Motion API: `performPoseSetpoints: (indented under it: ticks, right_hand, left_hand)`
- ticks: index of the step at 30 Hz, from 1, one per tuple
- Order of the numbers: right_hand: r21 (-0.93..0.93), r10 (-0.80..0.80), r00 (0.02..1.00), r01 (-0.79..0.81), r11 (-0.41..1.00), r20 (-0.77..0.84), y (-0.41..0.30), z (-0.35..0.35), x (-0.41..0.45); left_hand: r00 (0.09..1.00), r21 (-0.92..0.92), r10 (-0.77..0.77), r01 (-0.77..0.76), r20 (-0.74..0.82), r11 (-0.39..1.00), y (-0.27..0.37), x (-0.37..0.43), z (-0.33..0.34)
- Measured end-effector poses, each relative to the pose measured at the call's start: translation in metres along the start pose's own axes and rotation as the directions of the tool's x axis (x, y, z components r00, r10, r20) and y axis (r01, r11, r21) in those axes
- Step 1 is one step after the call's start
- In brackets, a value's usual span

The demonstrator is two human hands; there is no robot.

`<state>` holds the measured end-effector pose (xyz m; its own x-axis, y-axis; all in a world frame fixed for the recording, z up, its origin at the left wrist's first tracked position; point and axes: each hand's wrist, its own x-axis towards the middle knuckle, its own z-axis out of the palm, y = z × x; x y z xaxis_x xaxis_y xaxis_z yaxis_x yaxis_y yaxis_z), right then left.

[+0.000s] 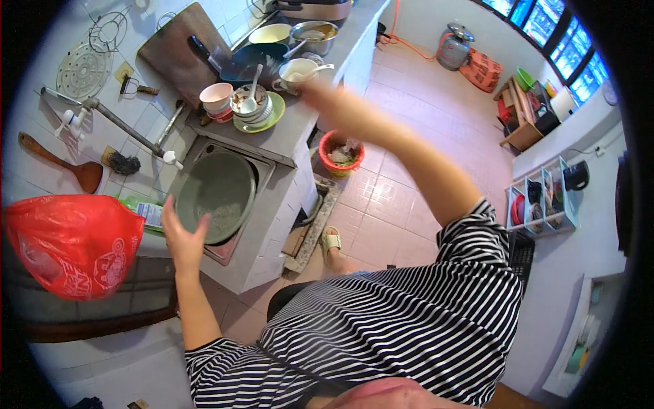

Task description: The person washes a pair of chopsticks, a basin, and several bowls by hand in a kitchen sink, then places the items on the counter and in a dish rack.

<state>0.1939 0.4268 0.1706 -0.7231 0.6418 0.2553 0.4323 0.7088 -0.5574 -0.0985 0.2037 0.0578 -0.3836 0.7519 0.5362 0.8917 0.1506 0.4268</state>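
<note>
My left hand is raised at the near rim of a round grey-green basin in the sink, fingers and thumb apart, holding nothing. My right hand, blurred, reaches over the counter edge beside a white cup with a spoon; whether it touches the cup cannot be told. Left of it stand stacked bowls with a white spoon on a yellow-green plate, and a pink bowl on red ones. Behind are a dark teal basin, a pale yellow bowl and a steel pot.
A faucet reaches over the basin. A knife lies before a leaning wooden cutting board. A red plastic bag hangs at the left. On the floor stand a red waste bucket and a gas cylinder.
</note>
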Motion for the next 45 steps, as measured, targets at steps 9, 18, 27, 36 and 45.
performPoseSetpoints:
  ticks: [9, 18, 27, 36, 45]
  right_hand:
    - [-0.261, 0.162, 0.976, -0.197, 0.945, -0.149, 0.065, 0.087, -0.133]
    - [-0.144, 0.145, 0.964, -0.115, 0.983, 0.221, 0.023, 0.058, -0.27]
    - [0.384, 0.673, 0.739, -0.619, 0.685, -0.008, 0.101, -0.138, -0.573]
    - [0.762, 0.645, 0.493, 0.059, 0.645, -0.584, 0.096, -0.173, -0.743]
    - [0.561, 0.327, -0.495, -0.455, 0.691, -0.805, -0.028, -0.263, -0.955]
  left_hand:
    - [0.946, -0.485, -0.287, 0.322, 0.149, 0.813, 0.022, -0.047, -0.003]
    - [0.604, -0.128, 0.682, -0.703, 0.412, 0.7, 0.255, -0.093, 0.035]
    - [0.477, -0.381, 0.792, -0.7, 0.38, 0.604, 0.464, -0.166, 0.162]
    - [-0.269, -0.749, 0.703, -0.323, 0.659, 0.578, 0.732, -0.302, 0.172]
    - [-0.342, -0.833, 0.899, 0.383, 0.275, 0.4, 0.83, -0.287, 0.257]
